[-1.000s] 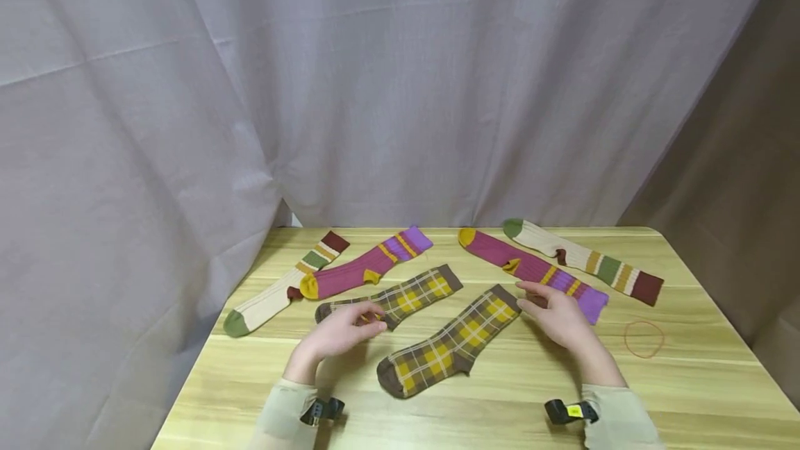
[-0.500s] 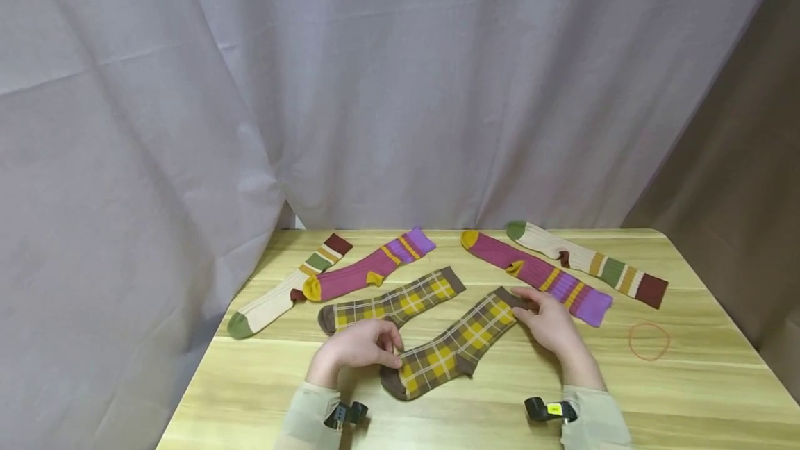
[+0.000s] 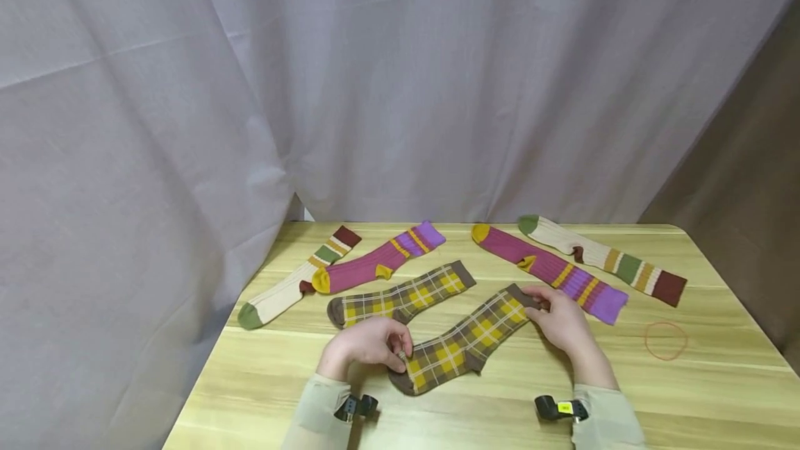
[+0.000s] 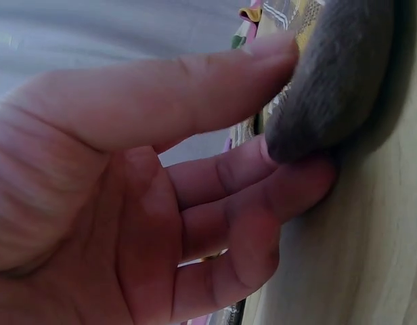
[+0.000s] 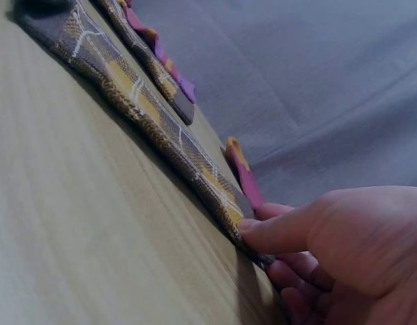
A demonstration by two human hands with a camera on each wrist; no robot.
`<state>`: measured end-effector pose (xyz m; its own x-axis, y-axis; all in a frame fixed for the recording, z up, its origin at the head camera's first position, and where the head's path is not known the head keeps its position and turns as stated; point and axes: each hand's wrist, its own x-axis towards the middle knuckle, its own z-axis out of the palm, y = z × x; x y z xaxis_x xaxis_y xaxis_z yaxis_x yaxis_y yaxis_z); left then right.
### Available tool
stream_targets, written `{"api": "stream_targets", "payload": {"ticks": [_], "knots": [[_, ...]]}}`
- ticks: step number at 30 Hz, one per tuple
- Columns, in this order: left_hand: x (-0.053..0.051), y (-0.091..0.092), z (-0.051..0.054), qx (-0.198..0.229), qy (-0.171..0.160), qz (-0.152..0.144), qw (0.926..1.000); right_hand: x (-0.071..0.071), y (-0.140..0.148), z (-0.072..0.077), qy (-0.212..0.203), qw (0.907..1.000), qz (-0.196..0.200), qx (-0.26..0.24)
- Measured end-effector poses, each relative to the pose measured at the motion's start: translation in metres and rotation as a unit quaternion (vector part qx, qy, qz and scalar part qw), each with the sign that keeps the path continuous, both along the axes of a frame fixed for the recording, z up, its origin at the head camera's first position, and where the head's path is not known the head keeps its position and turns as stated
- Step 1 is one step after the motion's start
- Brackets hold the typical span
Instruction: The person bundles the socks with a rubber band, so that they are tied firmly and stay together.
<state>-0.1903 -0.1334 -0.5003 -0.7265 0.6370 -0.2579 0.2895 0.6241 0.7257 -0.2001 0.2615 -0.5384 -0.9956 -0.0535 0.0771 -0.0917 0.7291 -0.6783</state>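
Observation:
A brown and yellow plaid sock point(image 3: 459, 346) lies slantwise at the front of the table. My left hand point(image 3: 373, 344) pinches it near the dark toe point(image 4: 337, 74), thumb above and fingertips under the edge. At the other end my right hand point(image 3: 562, 319) pinches the brown cuff, with the thumb point(image 5: 279, 232) on top and the fingers curled below. The sock still rests mostly flat on the wood. Just behind it lies a matching plaid sock point(image 3: 412, 292), partly covered by my left hand in the head view.
Behind on the left, a magenta sock point(image 3: 359, 272) overlaps a cream striped sock point(image 3: 281, 297). Another magenta sock point(image 3: 503, 245) and cream sock point(image 3: 553, 235) lie at the back right. A thin red circle point(image 3: 666, 341) marks the table point(image 3: 719, 380). Grey curtain point(image 3: 400, 89) stands behind.
My left hand has come from over the rear plaid sock to the front sock's toe and pinched it. My right hand has closed on its cuff. The view has shifted slightly.

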Motion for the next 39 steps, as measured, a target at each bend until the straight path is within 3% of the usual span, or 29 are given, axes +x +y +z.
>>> {"api": "stream_targets", "payload": {"ticks": [11,18,25,29,33,39], "knots": [[-0.001,-0.004,-0.004,0.005,-0.009,0.003,0.9999,0.003,0.007,0.002,-0.002,1.0,0.005,-0.004],[-0.003,-0.006,-0.003,0.002,0.015,0.024,0.9996,0.004,0.012,0.004,-0.031,0.9989,0.032,-0.016],[-0.006,-0.01,-0.006,0.016,0.021,0.018,0.9995,0.008,0.019,0.009,-0.064,0.9964,0.035,-0.044],[-0.007,-0.012,-0.008,0.019,0.04,0.012,0.999,0.012,0.026,0.008,-0.084,0.9917,0.039,-0.089],[-0.01,-0.014,-0.01,0.018,0.066,0.006,0.9977,0.013,0.032,0.008,-0.115,0.981,0.059,-0.145],[-0.011,-0.015,-0.013,0.016,0.093,0.013,0.9954,0.017,0.041,0.01,-0.132,0.9825,0.079,-0.105]]}}
